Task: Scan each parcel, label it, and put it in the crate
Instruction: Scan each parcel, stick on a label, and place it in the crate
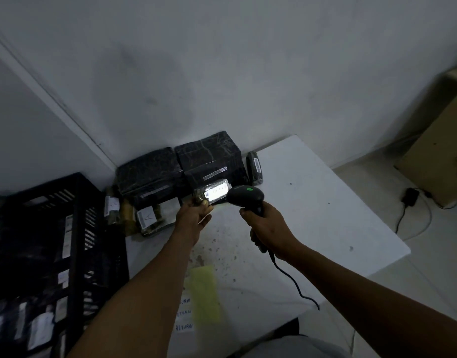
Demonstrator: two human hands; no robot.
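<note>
Held small parcel (215,193) pinched in left hand (192,218), scanner (245,198) gripped in right hand (267,228), over white counter (312,215) by wall; black crate (75,228) at left edge.

White table (325,202) stands against a grey-white wall (222,73); its surface shows dark specks and stains near the middle. On the floor to the right, a tan cardboard box (439,151) sits by the wall, with a small black power adapter (411,196) and loose cables just beside it.
</note>
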